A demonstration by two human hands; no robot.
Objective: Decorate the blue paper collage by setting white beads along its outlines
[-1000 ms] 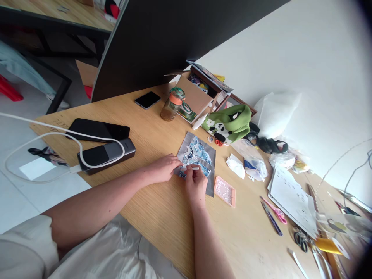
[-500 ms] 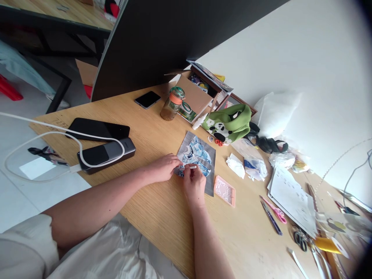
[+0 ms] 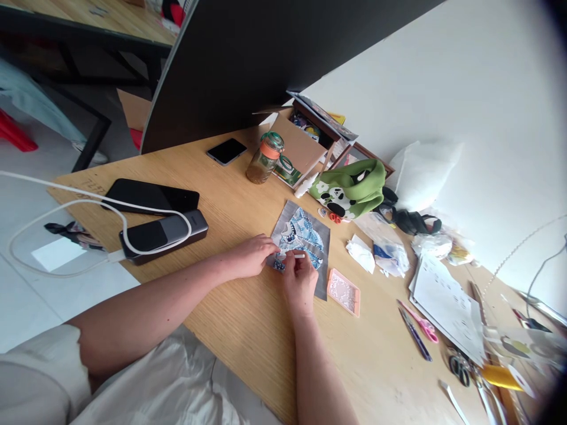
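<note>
A grey sheet (image 3: 321, 287) with a blue beaded picture (image 3: 305, 235) lies on the wooden table. My left hand (image 3: 253, 255) is at its left edge, fingers bent and pressed together on that edge. My right hand (image 3: 301, 283) is over the lower part of the sheet, its fingers pinched round a thin white pen-like stick (image 3: 299, 256). The tip of the stick is too small to make out. Just right of the sheet sits a pink tray (image 3: 357, 300) holding many tiny pale pieces.
Left are a power bank (image 3: 186, 231), a white cable (image 3: 66, 190) and a black phone (image 3: 150, 196). Behind stand a drink bottle (image 3: 264, 158), a cardboard box (image 3: 297, 143) and a green panda bag (image 3: 354, 188). To the right lie pink scissors (image 3: 424, 326), a dark pen (image 3: 415, 335) and papers (image 3: 447, 307).
My right hand has shifted very slightly to the right with the stick. My left hand stays at the sheet's edge, and the whole view has moved a little.
</note>
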